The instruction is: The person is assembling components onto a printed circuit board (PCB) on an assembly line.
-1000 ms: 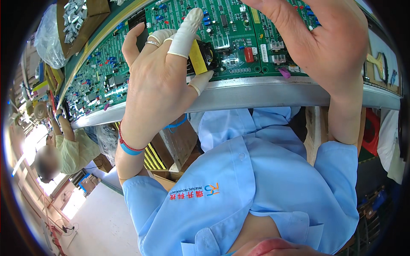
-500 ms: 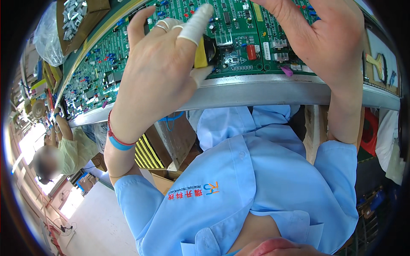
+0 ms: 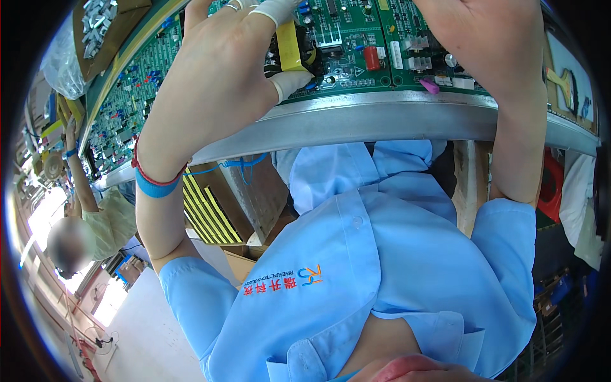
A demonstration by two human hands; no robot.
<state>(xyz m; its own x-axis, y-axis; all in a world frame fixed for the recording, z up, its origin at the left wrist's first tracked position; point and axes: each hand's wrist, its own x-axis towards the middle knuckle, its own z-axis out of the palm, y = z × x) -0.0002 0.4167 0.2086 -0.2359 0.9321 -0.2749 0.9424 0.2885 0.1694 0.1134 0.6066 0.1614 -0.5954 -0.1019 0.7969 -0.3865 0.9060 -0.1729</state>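
My left hand (image 3: 223, 83), with whitish finger cots on several fingertips, is over the green circuit boards (image 3: 356, 44). Its cot-covered thumb and a finger span a yellow-taped transformer (image 3: 290, 48), closing on it from the near and far sides. Its other fingers run up past the top edge. At the upper right, my right hand (image 3: 487, 44) hangs above a board with its fingers cut off by the frame. Whether it holds anything is hidden. Between the hands are a red capacitor (image 3: 371, 58) and a pink-purple part (image 3: 429, 85) by the near edge.
A metal rail (image 3: 382, 118) borders the boards on my side. At the upper left stand a cardboard box (image 3: 127, 28) of small metal parts and a plastic bag (image 3: 63, 67). A brush (image 3: 562, 89) lies at far right. Another person (image 3: 105, 229) works at left.
The left hand has shifted left and up in the picture, and its raised finger has come down by the transformer. The right hand has moved slightly up. The whole view has shifted a little.
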